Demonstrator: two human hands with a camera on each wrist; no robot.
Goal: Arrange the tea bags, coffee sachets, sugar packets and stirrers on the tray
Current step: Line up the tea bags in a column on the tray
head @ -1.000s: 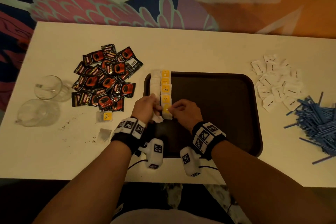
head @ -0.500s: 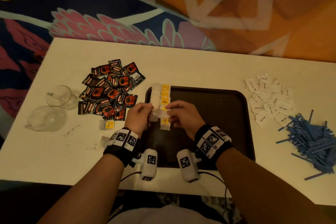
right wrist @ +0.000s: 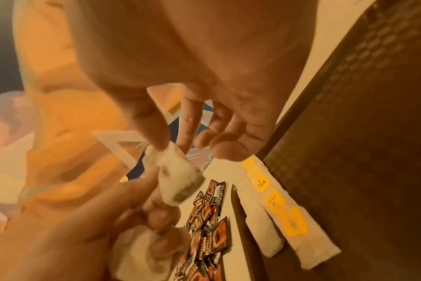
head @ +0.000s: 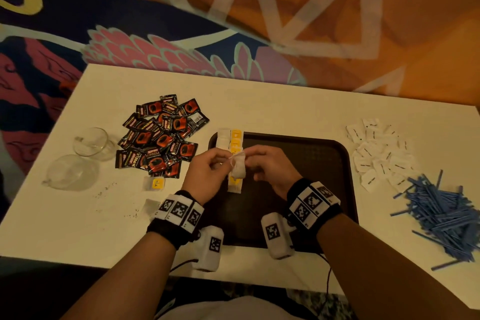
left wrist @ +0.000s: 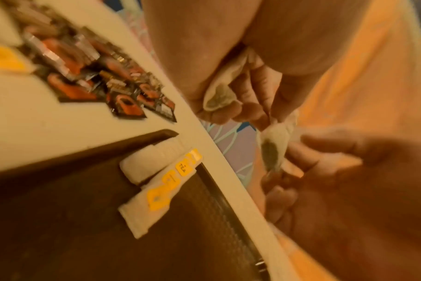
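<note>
Both hands are raised just above the near-left part of the tray [head: 337, 163]. The left hand [head: 207, 171] has its fingers curled round one tea bag [left wrist: 219, 98] and, with thumb and forefinger, shares a pinch on a second tea bag [head: 237, 166]. The right hand [head: 267, 163] pinches the top of that second bag between thumb and forefinger, the other fingers loosely bent. The wrist views show two soft white bags with dark leaf inside; a thin string may join them, too blurred to confirm.

On the tray: two rows of tea bags [head: 235, 143] along the left edge, one plain white, one showing yellow tags, overlapped like shingles and running from the far rim toward the person.

Off the tray, on the desk [head: 285, 112]: the coffee sachets [head: 161, 138] heaped to the left, sugar packets [head: 376, 148] and blue stirrers [head: 441, 210] to the right, one loose tagged tea bag [head: 155, 183] near the left wrist.

Step in hand, by judgement: separating the two bags before laying them. Best done by:
- pulling gently, since the paper looks thin and specks lie scattered on the desk;
- keeping the tag face up and matching the overlap;
- setting each bag at the near end of its row, square to the edge;
- lowering it flat, so neighbours do not shift.

Most of the task remains.
</note>
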